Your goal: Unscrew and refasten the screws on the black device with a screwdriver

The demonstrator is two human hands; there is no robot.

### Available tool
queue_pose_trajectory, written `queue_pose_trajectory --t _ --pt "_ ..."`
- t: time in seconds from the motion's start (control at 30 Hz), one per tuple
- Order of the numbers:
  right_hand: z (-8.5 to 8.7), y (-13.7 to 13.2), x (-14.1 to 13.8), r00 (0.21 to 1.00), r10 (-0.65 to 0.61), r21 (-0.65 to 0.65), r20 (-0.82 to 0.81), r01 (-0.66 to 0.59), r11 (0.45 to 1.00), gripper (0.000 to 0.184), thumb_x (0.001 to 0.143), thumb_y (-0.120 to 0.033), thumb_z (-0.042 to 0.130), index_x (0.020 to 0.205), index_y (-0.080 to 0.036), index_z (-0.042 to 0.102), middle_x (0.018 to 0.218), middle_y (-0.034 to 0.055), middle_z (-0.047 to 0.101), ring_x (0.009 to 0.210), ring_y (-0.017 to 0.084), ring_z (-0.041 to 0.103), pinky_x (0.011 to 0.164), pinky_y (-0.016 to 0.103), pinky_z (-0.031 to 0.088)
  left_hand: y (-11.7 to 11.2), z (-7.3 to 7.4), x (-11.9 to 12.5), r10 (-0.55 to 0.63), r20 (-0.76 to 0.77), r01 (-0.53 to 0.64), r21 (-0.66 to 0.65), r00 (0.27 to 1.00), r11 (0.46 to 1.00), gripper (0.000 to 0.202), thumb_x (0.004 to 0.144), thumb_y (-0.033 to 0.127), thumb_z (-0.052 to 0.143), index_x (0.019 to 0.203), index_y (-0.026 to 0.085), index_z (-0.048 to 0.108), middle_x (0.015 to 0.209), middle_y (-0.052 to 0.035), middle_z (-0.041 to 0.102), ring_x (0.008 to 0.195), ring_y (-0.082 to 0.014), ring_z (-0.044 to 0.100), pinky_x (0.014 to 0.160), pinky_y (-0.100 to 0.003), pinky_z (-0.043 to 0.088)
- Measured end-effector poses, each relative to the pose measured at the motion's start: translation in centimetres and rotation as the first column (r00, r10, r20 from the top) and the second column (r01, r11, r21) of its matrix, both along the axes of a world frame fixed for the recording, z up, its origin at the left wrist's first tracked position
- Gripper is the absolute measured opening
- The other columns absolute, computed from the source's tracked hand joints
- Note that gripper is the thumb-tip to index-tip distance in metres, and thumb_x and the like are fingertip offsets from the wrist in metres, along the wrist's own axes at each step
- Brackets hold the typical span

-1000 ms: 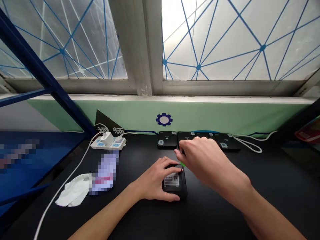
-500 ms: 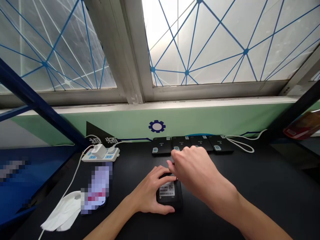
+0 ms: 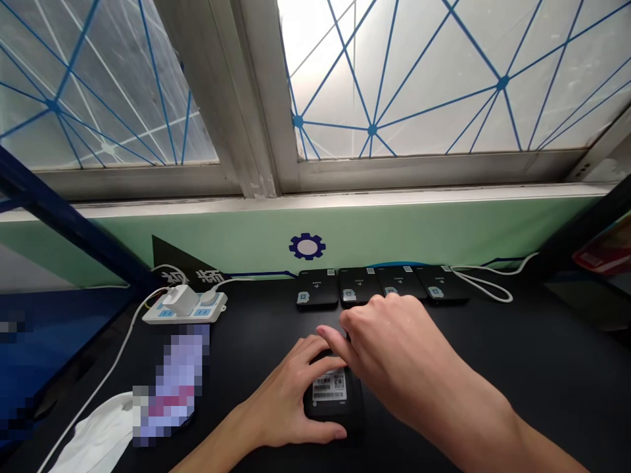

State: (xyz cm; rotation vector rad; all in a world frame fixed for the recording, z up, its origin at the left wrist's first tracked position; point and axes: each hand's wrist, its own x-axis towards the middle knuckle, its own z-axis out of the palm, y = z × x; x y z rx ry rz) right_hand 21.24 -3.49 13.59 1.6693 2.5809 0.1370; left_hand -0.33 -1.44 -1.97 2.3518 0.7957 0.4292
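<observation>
A small black box-shaped device [image 3: 335, 410] lies on the dark table in front of me, a white label with a barcode [image 3: 330, 387] on its upper face. My left hand [image 3: 290, 394] grips it from the left, thumb along the near side and fingers over the far end. Over the device's far right corner, my right hand [image 3: 394, 351] is closed with the thumb pointing left. Whatever its fingers hold is hidden beneath the hand. Behind my hands stand several flat black boxes [image 3: 318, 289] in a row, with small stickers on top.
A white power strip [image 3: 190, 309] with plugged-in adapters sits at the back left. A blurred purple item [image 3: 177, 381] and white cloth-like material [image 3: 98, 433] lie at left. A white cable [image 3: 493, 289] loops at the back right, below the green wall panel [image 3: 221, 236].
My view has shifted slightly. The right thumb has stretched further left across the device's far end, and the right hand has turned a little. The left hand keeps its grip.
</observation>
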Motion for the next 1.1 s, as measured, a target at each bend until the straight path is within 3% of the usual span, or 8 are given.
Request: queue_pose_trajectory --t 0.2,0.4,0.6,0.83,0.87,0.97,1.03,1.1 --pt "0.5 0.0 0.5 0.999 0.033 -0.043 -0.016 -0.033 0.999 0.028 0.104 -0.018 0.070 0.077 -0.022 0.071 0.066 0.0028 0.068 0.052 0.021 0.060 0.050 0.038 0.019 -0.1 0.5 -0.3 -0.007 0.017 0.007 -0.029 1.000 1.000 0.103 0.068 0.046 0.107 0.158 0.032 0.057 0.162 -0.0122 0.056 0.142 -0.0403 0.057 0.124 -0.058 0.049" --pt "0.0 -0.4 1.5 0.990 0.073 -0.049 -0.122 -0.080 0.996 0.030 0.106 -0.015 0.066 0.076 -0.023 0.065 0.065 -0.0003 0.063 0.055 0.020 0.056 0.053 0.038 0.025 0.2 0.2 -0.6 -0.014 0.045 0.018 -0.080 0.999 0.997 0.101 0.071 0.046 0.106 0.159 0.034 0.058 0.162 -0.0100 0.059 0.143 -0.0393 0.059 0.124 -0.055 0.051" --pt "-0.2 -1.4 2.3 0.946 0.236 -0.024 -0.224 -0.247 0.969 0.015 0.095 -0.004 0.069 0.099 -0.019 0.070 0.097 0.0055 0.072 0.078 0.022 0.068 0.062 0.037 0.038 0.2 -0.1 -0.5 -0.003 0.030 0.005 -0.072 1.000 0.997 0.106 0.070 0.046 0.107 0.163 0.035 0.056 0.168 -0.0112 0.054 0.153 -0.0439 0.052 0.131 -0.064 0.043" --pt "-0.5 -0.3 1.7 0.979 0.109 -0.052 -0.174 -0.120 0.991 0.013 0.104 -0.012 0.067 0.097 -0.023 0.066 0.071 -0.0030 0.064 0.053 0.021 0.059 0.049 0.039 0.026 -0.1 -0.2 -0.8 0.008 -0.007 -0.009 -0.067 1.000 0.998 0.108 0.071 0.047 0.106 0.165 0.034 0.054 0.170 -0.0135 0.053 0.153 -0.0452 0.053 0.131 -0.068 0.041" --pt "-0.7 -0.3 1.9 0.977 0.134 -0.029 -0.166 -0.141 0.990 0.010 0.104 -0.010 0.067 0.107 -0.020 0.069 0.073 -0.0021 0.067 0.055 0.021 0.061 0.050 0.039 0.029 -0.1 -0.1 -0.8 0.003 -0.014 -0.004 -0.064 1.000 0.998 0.107 0.072 0.047 0.106 0.164 0.034 0.054 0.170 -0.0136 0.053 0.154 -0.0453 0.052 0.132 -0.069 0.039" --pt "-1.5 -0.7 2.4 0.931 0.282 0.147 -0.231 -0.253 0.956 0.049 0.100 -0.011 0.070 0.147 -0.007 0.057 0.106 0.0089 0.079 0.077 0.024 0.072 0.064 0.039 0.047 -0.1 0.0 -0.7 -0.013 0.002 0.013 -0.064 1.000 0.998 0.103 0.073 0.045 0.105 0.163 0.033 0.056 0.169 -0.0130 0.054 0.153 -0.0433 0.053 0.132 -0.066 0.040" --pt "-1.7 -0.9 2.6 0.910 0.318 0.180 -0.268 -0.277 0.944 0.050 0.099 -0.014 0.067 0.147 -0.006 0.055 0.123 0.0148 0.078 0.085 0.025 0.074 0.073 0.041 0.052 -0.1 0.0 -0.6 -0.018 0.033 0.020 -0.059 0.999 0.998 0.101 0.073 0.044 0.106 0.161 0.032 0.057 0.168 -0.0128 0.055 0.151 -0.0415 0.055 0.132 -0.064 0.042" --pt "-1.4 -0.9 2.4 0.931 0.243 0.112 -0.271 -0.220 0.969 0.030 0.101 -0.017 0.062 0.131 -0.012 0.062 0.113 0.0121 0.078 0.080 0.025 0.072 0.069 0.040 0.050 -0.1 -0.1 -0.6 -0.025 0.058 0.028 -0.053 0.998 0.998 0.100 0.074 0.045 0.105 0.160 0.031 0.057 0.167 -0.0132 0.056 0.149 -0.0402 0.057 0.132 -0.062 0.043"
